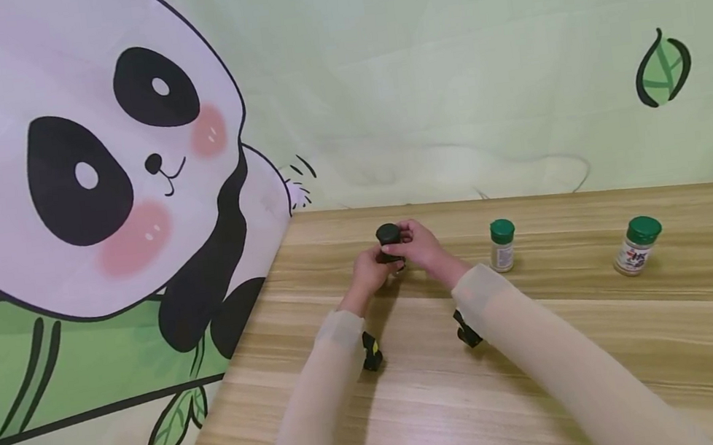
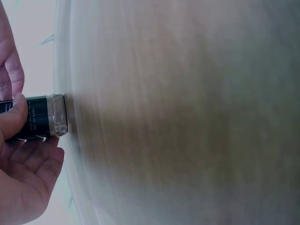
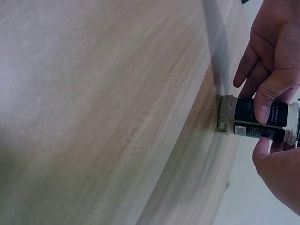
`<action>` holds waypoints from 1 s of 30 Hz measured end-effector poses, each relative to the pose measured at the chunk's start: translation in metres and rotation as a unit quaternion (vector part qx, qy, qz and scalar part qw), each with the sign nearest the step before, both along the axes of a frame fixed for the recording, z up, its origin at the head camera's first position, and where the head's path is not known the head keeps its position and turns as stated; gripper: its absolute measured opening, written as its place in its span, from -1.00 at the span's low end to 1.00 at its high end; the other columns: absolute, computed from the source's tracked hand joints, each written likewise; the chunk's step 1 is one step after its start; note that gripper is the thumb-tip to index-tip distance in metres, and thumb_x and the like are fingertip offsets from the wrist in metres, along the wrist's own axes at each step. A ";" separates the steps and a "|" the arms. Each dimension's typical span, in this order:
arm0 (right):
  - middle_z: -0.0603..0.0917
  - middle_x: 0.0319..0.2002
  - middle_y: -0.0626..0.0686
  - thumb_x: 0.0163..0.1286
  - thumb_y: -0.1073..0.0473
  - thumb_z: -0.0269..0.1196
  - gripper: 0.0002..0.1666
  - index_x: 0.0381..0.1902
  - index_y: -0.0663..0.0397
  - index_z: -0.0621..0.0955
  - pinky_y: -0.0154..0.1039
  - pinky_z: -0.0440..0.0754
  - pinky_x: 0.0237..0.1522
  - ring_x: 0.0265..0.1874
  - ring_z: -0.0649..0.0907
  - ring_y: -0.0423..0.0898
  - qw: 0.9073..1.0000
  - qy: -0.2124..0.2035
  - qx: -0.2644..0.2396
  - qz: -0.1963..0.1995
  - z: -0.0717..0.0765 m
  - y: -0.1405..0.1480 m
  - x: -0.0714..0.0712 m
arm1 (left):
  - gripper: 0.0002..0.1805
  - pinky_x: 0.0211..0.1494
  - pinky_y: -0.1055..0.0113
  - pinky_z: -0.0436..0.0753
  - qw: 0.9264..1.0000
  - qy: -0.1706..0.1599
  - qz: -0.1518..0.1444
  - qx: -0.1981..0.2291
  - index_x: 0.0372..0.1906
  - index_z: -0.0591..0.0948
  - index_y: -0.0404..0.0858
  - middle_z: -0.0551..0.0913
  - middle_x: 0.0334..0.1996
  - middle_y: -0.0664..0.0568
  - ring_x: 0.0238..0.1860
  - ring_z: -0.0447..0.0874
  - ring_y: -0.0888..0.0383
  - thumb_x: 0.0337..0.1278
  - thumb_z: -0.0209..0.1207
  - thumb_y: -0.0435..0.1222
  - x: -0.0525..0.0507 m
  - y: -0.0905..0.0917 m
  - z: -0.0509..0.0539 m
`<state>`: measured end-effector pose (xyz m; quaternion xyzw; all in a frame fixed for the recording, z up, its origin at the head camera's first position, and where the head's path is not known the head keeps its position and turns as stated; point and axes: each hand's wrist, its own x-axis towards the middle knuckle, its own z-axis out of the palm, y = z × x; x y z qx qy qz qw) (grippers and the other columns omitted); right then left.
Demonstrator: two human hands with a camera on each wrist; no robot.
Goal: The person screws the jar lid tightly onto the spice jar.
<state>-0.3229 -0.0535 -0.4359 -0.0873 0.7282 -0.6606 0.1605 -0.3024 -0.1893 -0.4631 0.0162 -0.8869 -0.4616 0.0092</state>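
Note:
A seasoning jar with a black cap (image 1: 388,233) is upright at the back left of the wooden table. Its dark label (image 2: 37,116) has small print, and the clear base (image 3: 227,115) is at the tabletop; contact there is hard to tell. My left hand (image 1: 370,271) grips the jar's body, thumb in front and fingers behind. From the other side my right hand (image 1: 424,245) pinches the upper part, close to the cap. Right of the hands stands a green-capped seasoning jar (image 1: 502,245); farther right is another green-capped jar (image 1: 638,246).
The wooden table (image 1: 430,405) meets a pale green cloth backdrop (image 1: 448,94) at its back edge. A printed panda (image 1: 144,158) covers the cloth at the left, along the table's left edge. Dark wrist straps (image 1: 372,351) show below both sleeves.

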 end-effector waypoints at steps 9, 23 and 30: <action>0.42 0.40 0.37 0.43 0.29 0.30 -0.32 0.38 0.37 0.28 0.06 0.38 0.50 0.42 0.43 0.22 1.000 0.009 -0.002 -0.023 -0.004 -0.005 0.000 | -0.66 0.19 0.13 0.64 1.000 -0.001 0.006 -0.005 0.06 0.68 -0.47 0.75 0.06 -0.33 0.04 0.70 -0.11 0.23 0.36 -0.38 0.002 0.001 0.001; 0.25 0.54 0.39 0.43 0.34 0.27 0.00 0.63 0.19 -0.03 0.10 0.29 0.56 0.53 0.31 0.25 0.997 -0.021 -0.039 0.071 -0.003 0.009 -0.007 | -0.64 0.18 0.13 0.64 1.000 0.008 -0.006 -0.007 0.10 0.66 -0.45 0.74 0.07 -0.34 0.11 0.71 -0.16 0.23 0.35 -0.39 0.000 -0.002 -0.002; 0.10 0.62 0.34 0.53 0.38 0.13 -0.08 0.66 0.13 -0.06 0.11 0.28 0.56 0.60 0.21 0.23 0.986 -0.054 -0.035 0.157 0.004 0.020 -0.018 | -0.60 0.30 0.04 0.60 1.000 -0.003 -0.010 0.000 0.15 0.64 -0.44 0.69 0.16 -0.33 0.20 0.66 -0.18 0.24 0.34 -0.40 -0.001 -0.001 -0.002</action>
